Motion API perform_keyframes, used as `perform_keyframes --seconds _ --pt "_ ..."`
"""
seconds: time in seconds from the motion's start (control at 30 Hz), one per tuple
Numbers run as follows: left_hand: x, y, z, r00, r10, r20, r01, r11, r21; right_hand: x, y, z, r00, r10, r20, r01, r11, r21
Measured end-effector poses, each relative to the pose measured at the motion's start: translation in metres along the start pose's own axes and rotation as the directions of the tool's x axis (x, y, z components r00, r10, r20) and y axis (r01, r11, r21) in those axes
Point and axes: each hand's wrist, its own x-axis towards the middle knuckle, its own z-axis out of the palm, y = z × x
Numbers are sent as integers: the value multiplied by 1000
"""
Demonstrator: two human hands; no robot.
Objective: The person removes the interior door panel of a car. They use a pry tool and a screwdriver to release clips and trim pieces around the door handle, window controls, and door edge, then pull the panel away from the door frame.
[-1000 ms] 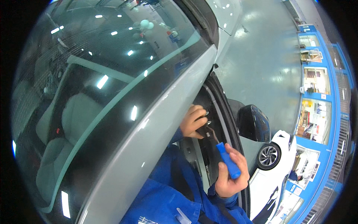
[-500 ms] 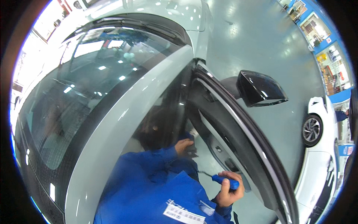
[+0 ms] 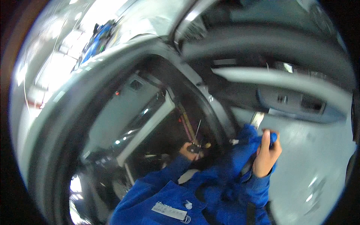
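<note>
My left hand point(image 3: 186, 151) is closed around a small dark part point(image 3: 194, 148), reaching into the shadowed car interior. A thin light-coloured rod and some wires point(image 3: 186, 123) show next to it; blur hides whether they join the part. My right hand point(image 3: 267, 157) is a closed fist, held over my blue-clad leg outside the sill. It grips a blue-handled tool point(image 3: 274, 137); only the handle's end shows, and the shaft is hidden.
An open car door point(image 3: 232, 88) spans the upper right, with a switch panel point(image 3: 284, 99) on its armrest. The door frame point(image 3: 202, 93) runs between me and the door. A light shoe point(image 3: 257, 119) stands by the sill, above a grey-green floor point(image 3: 303, 157).
My view has swung from over the windscreen and door top into the doorway, nearer the interior. My left hand has gone inside with the dark part; my right fist with the blue-handled tool is now raised.
</note>
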Motion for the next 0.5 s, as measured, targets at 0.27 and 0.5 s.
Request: perform_keyframes --seconds 0.27,0.5 --pt "33 -173 -46 983 163 84 -182 907 380 -112 61 -3 940 282 -191 -261 957 130" --pt "-51 -149 -70 898 359 -256 -139 782 608 -126 72 37 893 439 -101 -387 862 328"
